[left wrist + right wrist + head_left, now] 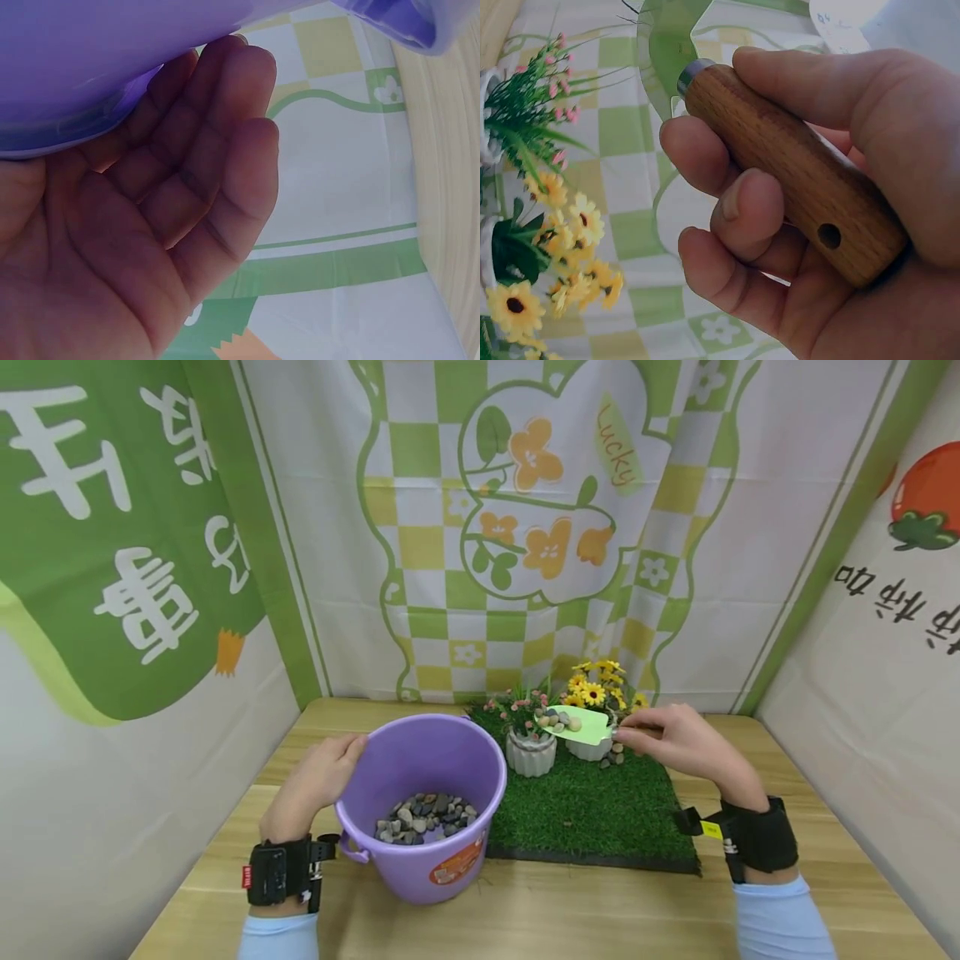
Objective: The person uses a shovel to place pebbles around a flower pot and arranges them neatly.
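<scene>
My left hand (321,777) grips the left rim of a purple bucket (420,752), which holds a layer of grey and tan pebbles (423,817). In the left wrist view, curled fingers (244,161) lie along the purple wall. My right hand (686,742) holds a small garden trowel by its wooden handle (780,165), fingers wrapped around it. The light green trowel blade (592,727) carries several pebbles (557,720) near its tip. It hangs in front of two white pots, one with pink flowers (528,703), the other with yellow flowers (592,693).
Both pots stand on a green artificial turf mat (577,818) right of the bucket. A few pebbles (613,756) lie on it by the yellow-flower pot. Beneath is a wooden table (570,910), with printed cloth walls (420,568) at the back and sides.
</scene>
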The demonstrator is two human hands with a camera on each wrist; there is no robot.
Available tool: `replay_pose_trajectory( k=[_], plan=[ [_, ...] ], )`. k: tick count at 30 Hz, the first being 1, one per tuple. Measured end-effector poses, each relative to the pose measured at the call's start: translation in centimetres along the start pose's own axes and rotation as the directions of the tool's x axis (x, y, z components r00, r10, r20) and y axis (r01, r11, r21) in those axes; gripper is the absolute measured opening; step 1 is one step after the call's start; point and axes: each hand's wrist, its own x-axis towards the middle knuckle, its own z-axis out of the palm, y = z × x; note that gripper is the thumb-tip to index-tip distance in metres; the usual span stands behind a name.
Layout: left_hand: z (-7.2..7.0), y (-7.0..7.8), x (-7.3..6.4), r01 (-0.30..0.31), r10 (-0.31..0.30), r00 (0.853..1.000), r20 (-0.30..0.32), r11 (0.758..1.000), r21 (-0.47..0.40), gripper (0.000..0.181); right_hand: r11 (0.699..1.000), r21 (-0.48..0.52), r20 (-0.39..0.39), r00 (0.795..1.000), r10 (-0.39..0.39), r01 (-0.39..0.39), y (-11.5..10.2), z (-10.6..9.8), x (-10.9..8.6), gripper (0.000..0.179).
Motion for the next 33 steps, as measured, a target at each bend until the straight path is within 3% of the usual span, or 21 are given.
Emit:
replay_pose_trajectory(
  k=[16,33],
  plan=[
    [0.0,0.3,0.1,-0.011,0.011,1.000,0.001,1.000,-0.005,0.056,0.985,0.034,0.043,0.985,0.166,-0.168,3.4,1.6,-2.0,0.025],
    [0.1,-0.3,0.0,-0.027,0.027,1.000,-0.009,1.000,0.001,0.056,0.983,0.062,0.057,0.984,0.167,-0.171,5.4,3.0,-3.3,0.029]
  ],
)
